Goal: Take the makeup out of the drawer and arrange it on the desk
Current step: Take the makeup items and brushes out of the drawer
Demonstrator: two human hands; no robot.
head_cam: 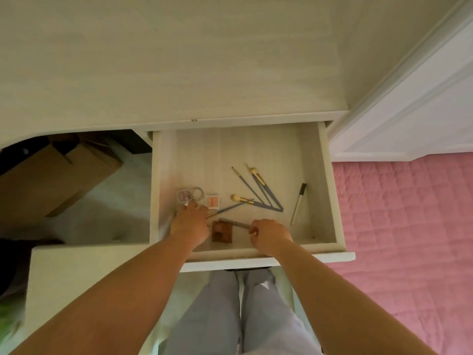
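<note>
A person leans over an open drawer [330, 201] below a pale desk [179, 60], both hands inside its near half. The left hand [190, 222] lies at the near left, fingers curled down over something at the drawer floor; what it holds, if anything, cannot be told. Just beyond its fingertips sit a small pinkish compact [183, 195] and a metal ring [196, 193], with a peach compact [212, 201] just to the right. The right hand [270, 235] is near the drawer's front wall, its curled fingers pinching the end of a grey pencil [234, 222] that runs left across the far edge of a brown palette [221, 232]. The palette lies between the two hands. Farther in and to the right, blue-handled brushes [258, 190] fan out, their handles meeting near the centre right; one more brush [227, 208] slants toward the left hand. A white pen [298, 204] with a dark cap lies well apart at the right side. The desk top holds no makeup yet. A pink quilt [404, 226] fills the right; cardboard boxes [58, 172] sit under the desk at left.
</note>
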